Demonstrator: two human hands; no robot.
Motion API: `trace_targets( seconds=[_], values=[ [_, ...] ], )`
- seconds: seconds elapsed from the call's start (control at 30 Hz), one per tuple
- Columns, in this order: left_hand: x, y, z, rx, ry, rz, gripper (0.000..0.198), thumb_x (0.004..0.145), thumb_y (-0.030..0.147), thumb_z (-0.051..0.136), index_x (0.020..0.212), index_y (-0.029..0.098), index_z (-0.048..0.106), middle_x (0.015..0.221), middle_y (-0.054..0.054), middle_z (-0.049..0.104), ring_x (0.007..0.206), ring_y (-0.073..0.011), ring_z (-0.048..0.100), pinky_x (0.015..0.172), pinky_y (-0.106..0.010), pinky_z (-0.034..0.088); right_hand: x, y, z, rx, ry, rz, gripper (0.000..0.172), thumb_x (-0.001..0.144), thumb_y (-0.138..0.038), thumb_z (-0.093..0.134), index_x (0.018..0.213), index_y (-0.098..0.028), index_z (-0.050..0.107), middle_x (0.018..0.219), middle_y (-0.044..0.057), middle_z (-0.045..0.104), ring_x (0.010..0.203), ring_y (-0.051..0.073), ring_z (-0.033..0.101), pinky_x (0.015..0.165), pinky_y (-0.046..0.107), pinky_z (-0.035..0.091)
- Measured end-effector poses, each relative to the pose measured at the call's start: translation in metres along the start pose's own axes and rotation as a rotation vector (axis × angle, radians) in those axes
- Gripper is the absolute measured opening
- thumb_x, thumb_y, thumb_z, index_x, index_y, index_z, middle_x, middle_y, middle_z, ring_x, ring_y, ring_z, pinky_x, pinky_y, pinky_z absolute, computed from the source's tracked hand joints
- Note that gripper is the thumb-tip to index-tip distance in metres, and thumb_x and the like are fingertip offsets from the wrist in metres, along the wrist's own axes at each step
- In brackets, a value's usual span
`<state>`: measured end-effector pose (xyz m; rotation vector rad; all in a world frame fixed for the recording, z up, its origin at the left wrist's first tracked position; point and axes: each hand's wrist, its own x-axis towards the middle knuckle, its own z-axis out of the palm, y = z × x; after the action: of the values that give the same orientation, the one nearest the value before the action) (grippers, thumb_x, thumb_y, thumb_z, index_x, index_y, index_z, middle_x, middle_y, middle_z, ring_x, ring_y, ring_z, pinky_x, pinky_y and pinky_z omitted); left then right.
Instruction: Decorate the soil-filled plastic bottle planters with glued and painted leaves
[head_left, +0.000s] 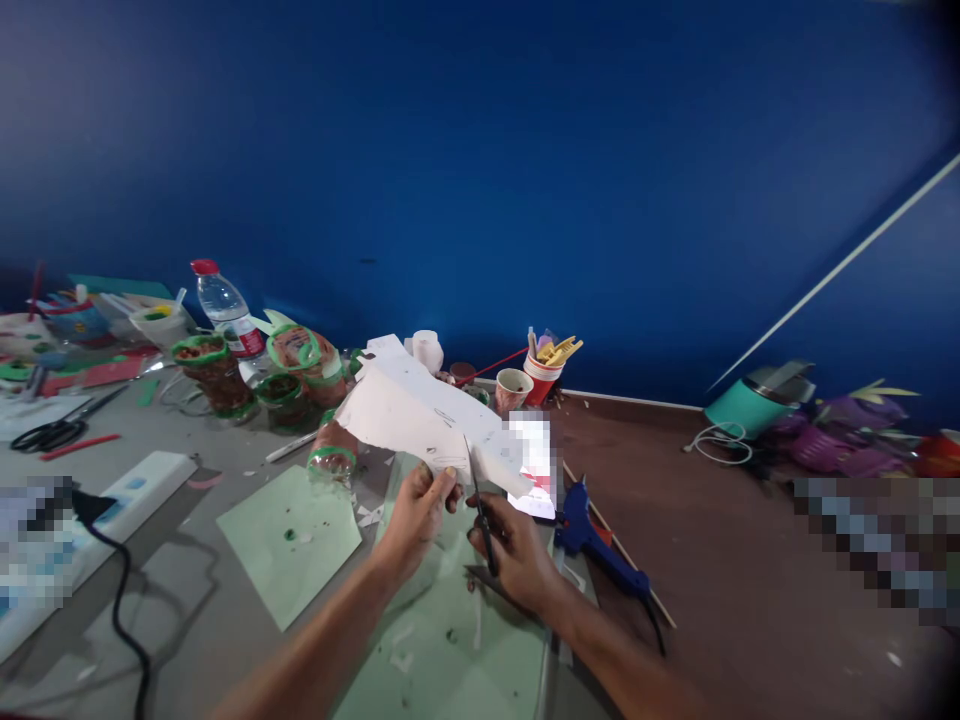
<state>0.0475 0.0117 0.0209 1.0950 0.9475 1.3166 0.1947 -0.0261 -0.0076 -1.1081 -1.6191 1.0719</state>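
My left hand (417, 515) pinches the near edge of a large white sheet of paper (405, 395) with a curved, cut outline. Small pencil-like outlines show on the sheet near its right half. In my right hand (514, 548) is a pair of dark scissors (484, 525), with the blades at the paper just right of my left fingers. Beneath both hands lies a pale green sheet (450, 640) with scraps and dark specks on it. A lit phone screen (529, 450) stands partly behind the paper's right end.
A blue glue gun (600, 540) and a thin wooden stick (652, 595) lie on the right. Brown-and-green jars (217, 375), a water bottle (229, 310) and paper cups (514, 388) stand along the back. At left are a power strip (142, 500) and black-handled scissors (49, 435).
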Motion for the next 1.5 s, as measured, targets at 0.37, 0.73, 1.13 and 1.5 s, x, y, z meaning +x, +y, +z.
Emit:
trace_targets(
  seconds=[0.37,0.73,1.13,1.5],
  values=[
    [0.004,0.005,-0.003,0.066,-0.022,-0.004,0.032,0.069,0.041,0.062,0.049,0.018,0.052,0.044,0.002,0.047,0.043,-0.0094,0.041,0.045,-0.024,0.032,-0.004,-0.01,0.0,0.237,-0.089,0.091,0.049,0.077,-0.059,0.058,0.103,-0.018,0.057,0.068,-0.002,0.046,0.056,0.01,0.037,0.049,0.022,0.033],
    [0.006,0.009,-0.004,0.052,-0.035,-0.027,0.024,0.063,0.035,0.062,0.05,0.018,0.051,0.044,0.003,0.047,0.041,-0.0082,0.039,0.042,-0.023,0.03,-0.004,-0.016,-0.003,0.364,-0.137,0.115,0.058,0.071,-0.069,0.06,0.099,-0.018,0.06,0.065,-0.002,0.044,0.056,0.011,0.04,0.048,0.023,0.039],
    [0.017,0.0,-0.014,-0.04,0.237,0.17,0.017,0.071,0.032,0.065,0.072,0.019,0.053,0.066,0.002,0.054,0.064,-0.0132,0.051,0.063,-0.024,0.042,0.002,-0.026,-0.019,0.285,-0.263,0.18,0.062,0.062,-0.07,0.065,0.092,-0.015,0.065,0.062,-0.002,0.049,0.053,0.009,0.04,0.049,0.022,0.036],
    [0.014,0.007,-0.016,0.009,0.215,0.193,0.014,0.077,0.031,0.06,0.075,0.019,0.053,0.068,0.002,0.055,0.064,-0.0131,0.052,0.062,-0.025,0.044,0.013,-0.023,-0.061,0.267,-0.479,0.229,0.063,0.061,-0.065,0.07,0.096,-0.013,0.066,0.063,-0.001,0.052,0.052,0.009,0.043,0.05,0.022,0.032]
  ],
)
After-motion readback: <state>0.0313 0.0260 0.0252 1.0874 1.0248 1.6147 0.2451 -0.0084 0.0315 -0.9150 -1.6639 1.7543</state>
